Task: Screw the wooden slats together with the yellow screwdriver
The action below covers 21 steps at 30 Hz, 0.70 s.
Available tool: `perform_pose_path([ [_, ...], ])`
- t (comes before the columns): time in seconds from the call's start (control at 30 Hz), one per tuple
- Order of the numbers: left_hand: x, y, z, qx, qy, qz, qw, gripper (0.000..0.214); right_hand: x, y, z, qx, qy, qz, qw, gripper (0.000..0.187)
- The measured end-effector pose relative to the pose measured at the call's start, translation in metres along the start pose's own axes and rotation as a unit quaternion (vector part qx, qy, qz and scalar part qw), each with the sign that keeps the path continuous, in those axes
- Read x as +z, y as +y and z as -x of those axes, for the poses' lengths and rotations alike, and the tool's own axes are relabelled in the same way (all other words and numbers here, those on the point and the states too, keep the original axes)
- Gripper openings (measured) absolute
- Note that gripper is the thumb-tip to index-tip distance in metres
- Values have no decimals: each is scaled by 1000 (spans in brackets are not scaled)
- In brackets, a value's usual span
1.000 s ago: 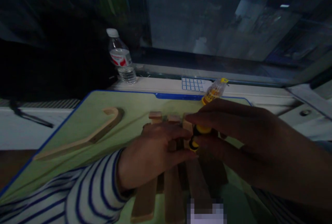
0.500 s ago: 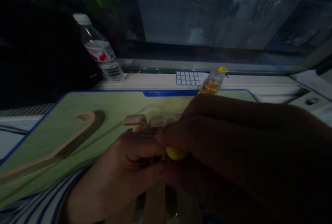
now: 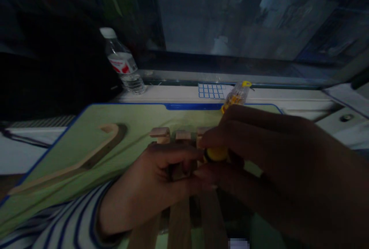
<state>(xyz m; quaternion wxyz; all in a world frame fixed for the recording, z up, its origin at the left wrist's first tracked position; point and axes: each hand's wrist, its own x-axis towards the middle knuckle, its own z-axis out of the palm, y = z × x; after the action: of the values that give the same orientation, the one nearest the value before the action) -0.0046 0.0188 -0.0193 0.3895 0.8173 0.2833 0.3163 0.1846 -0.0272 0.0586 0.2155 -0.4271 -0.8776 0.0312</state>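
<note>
My left hand (image 3: pixel 155 183), in a blue-striped white sleeve, grips the wooden slats (image 3: pixel 180 218) that lie side by side on the green mat (image 3: pixel 138 120). Its fingers are curled over the slats near their far ends. My right hand (image 3: pixel 259 156) is closed round a yellow and black tool handle (image 3: pixel 215 154), held upright over the slats right next to my left fingers. The tool's tip is hidden between the two hands. The scene is dim.
A curved wooden piece (image 3: pixel 86 156) lies on the mat at the left. A water bottle (image 3: pixel 122 62) stands at the back left beside a window. A small clear bottle with a yellow cap (image 3: pixel 236 94) and a blue grid card (image 3: pixel 212 90) lie at the mat's far edge.
Both hands stay together on the slats and the tool. The view dipped closer, then rose back. My left fingers have curled more tightly over the slats.
</note>
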Motion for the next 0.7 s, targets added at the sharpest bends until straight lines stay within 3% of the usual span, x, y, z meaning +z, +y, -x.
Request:
perform_pose_path([
  [0.17,-2,5,-5,-32,-1,39,999,7,-5,5,1,2,-2,-11,1000,9],
  [0.33,-5,0,-8,-35,-52,95,994,7,-11,3,5,-19,-15,-60,998,33],
  [0.57,-7,-3,-7,8,-85,57,995,8,-11,4,4,-33,-13,-60,998,30],
  [0.7,-8,-4,-8,53,-87,3,995,14,-10,4,5,-6,-6,-29,1000,17],
])
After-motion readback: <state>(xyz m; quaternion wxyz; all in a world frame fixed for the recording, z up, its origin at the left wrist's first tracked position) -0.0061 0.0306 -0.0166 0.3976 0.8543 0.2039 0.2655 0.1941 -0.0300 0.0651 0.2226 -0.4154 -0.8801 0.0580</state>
